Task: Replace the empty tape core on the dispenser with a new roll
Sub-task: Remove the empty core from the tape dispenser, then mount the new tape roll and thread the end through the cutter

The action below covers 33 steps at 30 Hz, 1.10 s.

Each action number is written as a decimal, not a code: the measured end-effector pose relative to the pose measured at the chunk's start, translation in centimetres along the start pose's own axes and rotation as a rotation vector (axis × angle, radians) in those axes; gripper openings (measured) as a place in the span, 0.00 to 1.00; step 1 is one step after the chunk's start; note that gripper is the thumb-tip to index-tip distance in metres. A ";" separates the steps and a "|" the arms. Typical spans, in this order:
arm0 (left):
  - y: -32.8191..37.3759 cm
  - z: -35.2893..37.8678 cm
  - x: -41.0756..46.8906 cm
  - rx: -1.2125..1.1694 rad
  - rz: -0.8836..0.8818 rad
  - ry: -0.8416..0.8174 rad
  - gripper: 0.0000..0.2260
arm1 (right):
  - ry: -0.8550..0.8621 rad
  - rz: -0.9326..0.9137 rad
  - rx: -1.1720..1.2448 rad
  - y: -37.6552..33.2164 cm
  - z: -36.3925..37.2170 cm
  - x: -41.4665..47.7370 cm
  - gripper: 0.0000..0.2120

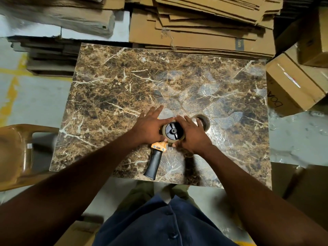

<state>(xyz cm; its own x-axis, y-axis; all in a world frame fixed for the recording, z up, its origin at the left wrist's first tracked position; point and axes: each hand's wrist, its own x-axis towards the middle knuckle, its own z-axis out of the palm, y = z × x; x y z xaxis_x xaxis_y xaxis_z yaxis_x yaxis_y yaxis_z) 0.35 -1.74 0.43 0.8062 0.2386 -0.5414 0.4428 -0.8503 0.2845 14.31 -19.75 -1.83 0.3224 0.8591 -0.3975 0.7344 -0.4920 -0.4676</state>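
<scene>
A yellow tape dispenser with a black handle (154,164) lies flat on the brown marble tabletop (115,82). A roll of tape (179,138) sits around its black spoked hub (173,130). My left hand (149,127) grips the roll's left side, with fingers reaching over the dispenser's far end. My right hand (192,134) presses against the roll's right side. A brown cardboard ring (204,121) lies on the table just beyond my right hand, partly hidden by its fingers.
Flattened cardboard sheets (204,29) are stacked behind the table. Taped boxes (294,84) stand at the right edge. A brown plastic chair (16,151) sits at the left. Crumpled clear film (292,139) lies on the floor to the right.
</scene>
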 end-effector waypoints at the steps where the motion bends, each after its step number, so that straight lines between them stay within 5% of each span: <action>1: 0.2 -0.2 0.0 0.008 -0.010 -0.006 0.43 | 0.012 0.006 -0.017 -0.1 0.1 0.0 0.54; 7: -1.7 -0.8 -0.8 -0.086 0.009 0.038 0.40 | 0.056 0.052 -0.119 -1.7 -0.1 -0.7 0.54; 10: -3.1 0.0 -3.0 -0.386 -0.020 0.217 0.34 | 0.114 0.064 -0.158 -1.6 0.3 -2.0 0.52; 13: -3.8 1.4 -5.1 -0.648 -0.233 0.356 0.25 | 0.214 0.062 -0.195 -1.7 0.4 -3.4 0.43; 18: -3.5 2.4 -5.6 -0.838 -0.307 0.285 0.16 | 0.248 0.081 -0.169 -2.3 -0.2 -2.8 0.37; 24: -2.3 1.7 -4.7 -0.856 -0.293 0.286 0.21 | 0.029 -0.112 -0.112 -3.4 -0.3 0.5 0.41; 28: -2.1 1.5 -3.9 -0.842 -0.203 0.285 0.18 | -0.026 -0.168 -0.123 -3.8 0.5 1.5 0.37; 33: -2.0 2.2 -3.4 -1.017 -0.312 0.260 0.23 | -0.009 -0.137 -0.142 -3.9 1.3 1.2 0.28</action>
<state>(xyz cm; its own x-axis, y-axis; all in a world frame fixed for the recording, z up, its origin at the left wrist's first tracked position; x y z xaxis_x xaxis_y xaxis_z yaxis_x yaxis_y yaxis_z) -4.18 -1.90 -0.01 0.6077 0.5697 -0.5533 0.6624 0.0206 0.7488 11.12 -16.97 -1.50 0.2088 0.9151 -0.3450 0.8480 -0.3452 -0.4021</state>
